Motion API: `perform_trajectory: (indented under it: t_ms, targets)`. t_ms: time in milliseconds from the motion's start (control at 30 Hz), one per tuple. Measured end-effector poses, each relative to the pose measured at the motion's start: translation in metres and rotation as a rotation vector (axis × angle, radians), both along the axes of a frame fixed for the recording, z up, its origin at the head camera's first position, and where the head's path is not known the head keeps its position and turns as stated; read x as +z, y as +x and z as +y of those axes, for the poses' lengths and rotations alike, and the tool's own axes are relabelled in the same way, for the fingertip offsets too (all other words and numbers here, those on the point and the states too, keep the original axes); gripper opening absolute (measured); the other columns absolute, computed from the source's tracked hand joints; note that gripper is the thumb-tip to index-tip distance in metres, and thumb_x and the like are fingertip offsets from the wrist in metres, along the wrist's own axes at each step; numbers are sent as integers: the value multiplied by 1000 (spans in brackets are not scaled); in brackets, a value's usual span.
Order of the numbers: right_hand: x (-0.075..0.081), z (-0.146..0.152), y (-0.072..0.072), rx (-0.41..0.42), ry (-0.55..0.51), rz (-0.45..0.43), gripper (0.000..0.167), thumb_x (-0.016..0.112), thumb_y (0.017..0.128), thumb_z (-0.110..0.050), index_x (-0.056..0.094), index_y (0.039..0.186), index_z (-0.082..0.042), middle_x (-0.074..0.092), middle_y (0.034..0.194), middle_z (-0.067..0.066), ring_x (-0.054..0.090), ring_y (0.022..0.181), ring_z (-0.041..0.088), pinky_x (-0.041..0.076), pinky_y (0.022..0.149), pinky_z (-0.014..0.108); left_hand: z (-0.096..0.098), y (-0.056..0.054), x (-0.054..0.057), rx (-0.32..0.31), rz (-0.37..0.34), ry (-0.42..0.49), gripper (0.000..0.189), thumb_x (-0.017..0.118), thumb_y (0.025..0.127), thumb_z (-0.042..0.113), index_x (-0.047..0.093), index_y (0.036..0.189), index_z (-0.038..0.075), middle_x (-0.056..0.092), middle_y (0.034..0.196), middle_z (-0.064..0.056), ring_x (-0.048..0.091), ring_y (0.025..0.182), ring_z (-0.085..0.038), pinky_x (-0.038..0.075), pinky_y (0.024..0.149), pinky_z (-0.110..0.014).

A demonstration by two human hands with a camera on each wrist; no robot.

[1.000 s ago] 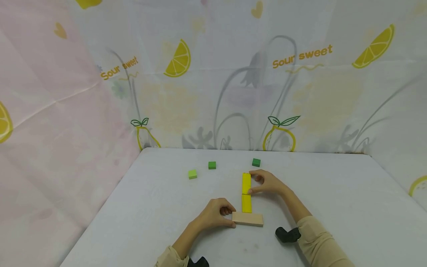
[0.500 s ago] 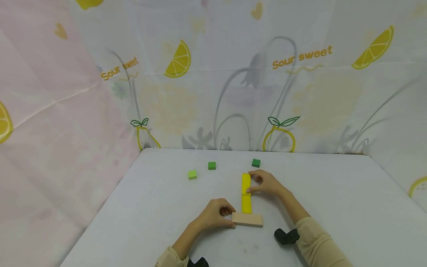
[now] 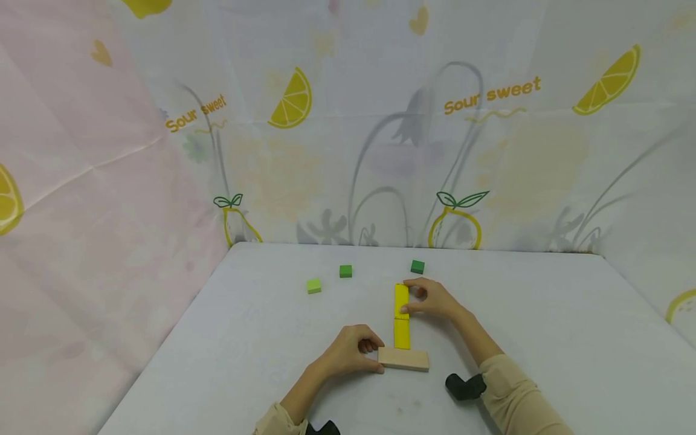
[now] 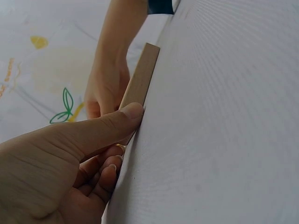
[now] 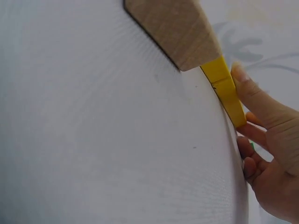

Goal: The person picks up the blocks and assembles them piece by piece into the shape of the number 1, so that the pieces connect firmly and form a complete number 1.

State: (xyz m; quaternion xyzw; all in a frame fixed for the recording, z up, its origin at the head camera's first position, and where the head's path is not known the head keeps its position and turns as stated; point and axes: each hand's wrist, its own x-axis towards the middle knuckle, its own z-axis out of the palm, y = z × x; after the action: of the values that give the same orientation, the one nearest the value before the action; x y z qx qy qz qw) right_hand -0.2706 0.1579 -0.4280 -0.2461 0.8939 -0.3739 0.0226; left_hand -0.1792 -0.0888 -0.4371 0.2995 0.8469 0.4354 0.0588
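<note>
A plain wooden block [image 3: 403,359] lies crosswise on the white table. My left hand [image 3: 350,350] pinches its left end; in the left wrist view the thumb [image 4: 132,111] presses on the block's side. Two yellow blocks lie end to end behind it, in a line leading away. The near yellow block [image 3: 402,334] meets the wooden block's far side. At the far yellow block [image 3: 400,297], my right hand [image 3: 437,299] holds on from the right, index finger at its far end and thumb near the joint between the two. The right wrist view shows the thumb [image 5: 254,95] against the yellow.
Three small green blocks lie toward the back: a light green one [image 3: 313,286], a mid-green one [image 3: 345,271] and a dark green one [image 3: 417,267] just beyond my right hand. A printed cloth [image 3: 348,151] rises behind the table's far edge. Black wrist gear [image 3: 466,386] sits by the right sleeve.
My right hand and forearm have shifted very slightly left, the thumb now a little further over the far yellow block. My left hand and the blocks keep their arrangement.
</note>
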Motion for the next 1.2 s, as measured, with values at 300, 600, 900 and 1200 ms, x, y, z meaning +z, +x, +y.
perform_trajectory:
  t_ms: [300,600,900,1200]
  targets:
    - [-5,11,-5,67,-58,-64,69,81,73,-29,54,128,4,60,109,15,49,89,20,41,75,30,0,1,1,3,2,-1,34,86,65,11,71,93,2,61,80,1,49,70,0,45,65,-17]
    - [-2,15,-4,98,-82,-97,66,80,75,-24,54,128,5,61,107,16,51,91,22,43,73,27,1,0,-1,5,7,-1,34,86,65,12,71,93,3,61,80,1,49,70,0,45,65,-17]
    - [1,11,-4,111,-45,-99,65,77,78,-25,52,129,6,59,118,21,52,95,25,44,79,34,0,0,-1,1,6,3,33,86,65,11,71,93,2,61,80,0,49,70,0,45,65,-17]
    - [5,-9,-6,61,84,-48,70,72,80,-40,51,130,5,51,131,24,52,112,37,43,93,49,0,0,-1,4,-4,1,34,86,65,11,70,94,3,62,81,1,49,71,0,45,66,-18]
